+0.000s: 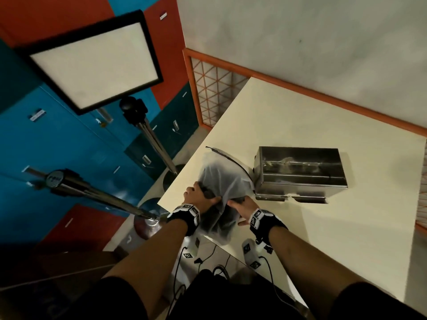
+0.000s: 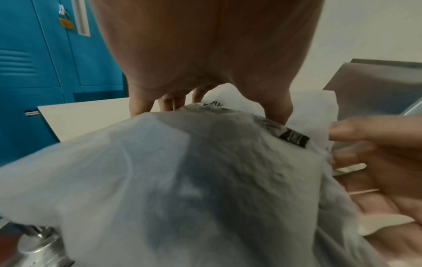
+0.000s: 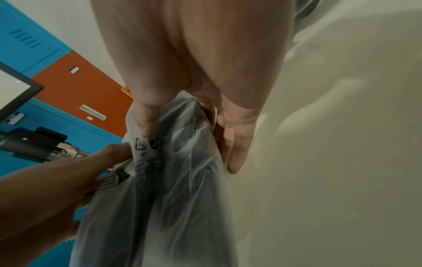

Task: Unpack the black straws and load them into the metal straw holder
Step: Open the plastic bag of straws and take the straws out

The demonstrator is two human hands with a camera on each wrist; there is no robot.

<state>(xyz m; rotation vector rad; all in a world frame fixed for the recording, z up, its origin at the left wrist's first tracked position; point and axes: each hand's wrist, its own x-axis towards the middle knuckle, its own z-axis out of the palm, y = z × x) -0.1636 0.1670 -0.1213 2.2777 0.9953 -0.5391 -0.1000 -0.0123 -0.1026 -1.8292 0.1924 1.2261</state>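
Observation:
A translucent plastic bag (image 1: 219, 181) with dark black straws inside lies on the cream table (image 1: 300, 116), hanging partly over its near edge. My left hand (image 1: 203, 196) grips the bag's left side, and my right hand (image 1: 238, 203) pinches its right side. In the left wrist view the bag (image 2: 205, 180) fills the lower frame below my left hand (image 2: 173, 104). In the right wrist view my right hand (image 3: 182, 133) pinches the bag's printed edge (image 3: 146, 146) between thumb and fingers. The metal straw holder (image 1: 300, 174) stands just right of the bag, its top open.
A thin black curved strip (image 1: 233, 159) arcs over the bag's far side. Two light stands (image 1: 159, 148) and a light panel (image 1: 94, 63) stand left of the table, before blue and red lockers. An orange-framed partition (image 1: 208, 93) lines the table's far edge.

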